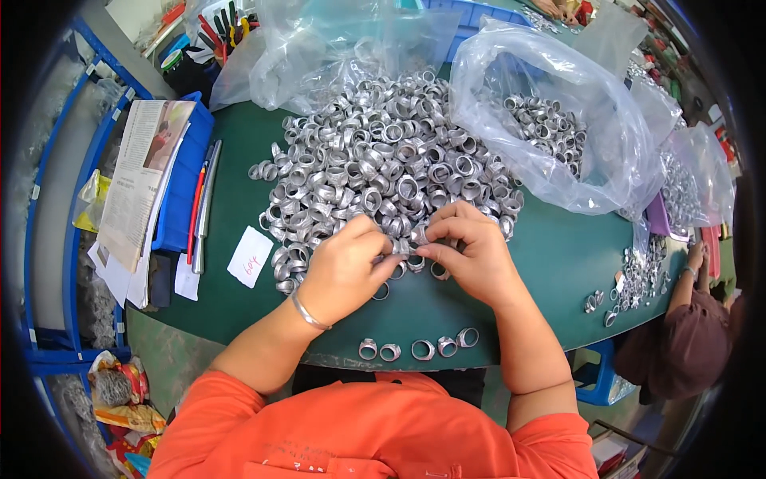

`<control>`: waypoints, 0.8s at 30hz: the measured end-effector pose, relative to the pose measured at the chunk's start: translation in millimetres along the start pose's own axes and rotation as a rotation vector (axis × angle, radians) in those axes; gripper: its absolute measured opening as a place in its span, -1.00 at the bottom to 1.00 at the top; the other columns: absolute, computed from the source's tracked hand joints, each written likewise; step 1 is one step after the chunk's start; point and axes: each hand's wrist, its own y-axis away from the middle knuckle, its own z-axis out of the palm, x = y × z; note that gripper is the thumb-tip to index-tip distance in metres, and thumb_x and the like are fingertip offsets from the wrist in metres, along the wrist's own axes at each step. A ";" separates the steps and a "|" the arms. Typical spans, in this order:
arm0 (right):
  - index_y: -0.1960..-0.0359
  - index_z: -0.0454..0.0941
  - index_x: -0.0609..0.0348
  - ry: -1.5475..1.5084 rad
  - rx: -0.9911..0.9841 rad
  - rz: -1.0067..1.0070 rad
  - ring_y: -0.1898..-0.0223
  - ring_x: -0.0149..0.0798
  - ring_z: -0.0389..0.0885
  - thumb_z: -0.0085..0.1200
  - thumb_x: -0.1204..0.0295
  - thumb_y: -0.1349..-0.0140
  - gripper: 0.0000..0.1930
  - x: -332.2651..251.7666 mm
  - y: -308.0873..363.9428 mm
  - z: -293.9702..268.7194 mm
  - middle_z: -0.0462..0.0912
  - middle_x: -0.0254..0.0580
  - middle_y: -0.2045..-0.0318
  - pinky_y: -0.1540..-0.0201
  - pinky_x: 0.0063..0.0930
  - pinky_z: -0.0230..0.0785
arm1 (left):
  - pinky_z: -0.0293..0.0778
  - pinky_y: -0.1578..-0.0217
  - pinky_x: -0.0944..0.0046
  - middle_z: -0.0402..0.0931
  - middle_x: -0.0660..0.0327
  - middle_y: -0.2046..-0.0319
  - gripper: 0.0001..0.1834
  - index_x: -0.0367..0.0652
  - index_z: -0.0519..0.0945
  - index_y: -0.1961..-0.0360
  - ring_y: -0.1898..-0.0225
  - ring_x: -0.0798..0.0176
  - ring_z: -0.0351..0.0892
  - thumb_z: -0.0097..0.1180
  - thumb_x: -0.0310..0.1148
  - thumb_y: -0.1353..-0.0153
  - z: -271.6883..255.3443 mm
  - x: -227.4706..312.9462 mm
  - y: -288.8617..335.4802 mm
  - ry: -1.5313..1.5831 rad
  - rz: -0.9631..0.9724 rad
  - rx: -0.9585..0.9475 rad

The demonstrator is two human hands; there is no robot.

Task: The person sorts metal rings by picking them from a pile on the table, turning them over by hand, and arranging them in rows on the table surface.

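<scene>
A big heap of silver-grey metal rings (383, 152) covers the middle of the green table. At its near edge my left hand (343, 262) and my right hand (476, 254) meet with fingertips pinched. Between them is a small metal ring (405, 247), partly hidden by the fingers and hard to separate from the rings behind. A few loose rings (381, 291) lie just below my hands. Closer to me, several rings stand in a spaced row (423, 349) along the table's front edge.
Left of the heap lie a white paper slip (250, 257), files (206, 207) and a blue bin (182, 180) with newspaper. An open plastic bag (610, 152) of rings stands right. Farther right are small metal parts (638, 275) and another person (678, 335).
</scene>
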 end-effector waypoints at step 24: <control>0.10 0.42 0.33 -1.095 -0.202 0.437 0.72 -0.54 0.23 -0.10 0.55 -0.14 -0.73 2.5 -0.8 -0.2 0.56 -0.04 0.52 0.68 -0.76 0.04 | 0.12 0.78 0.57 0.53 -0.06 0.47 -0.81 -0.33 0.46 0.23 0.74 0.50 0.26 -0.05 -0.61 -0.09 -14.5 -10.1 -0.6 1.527 -0.781 -0.087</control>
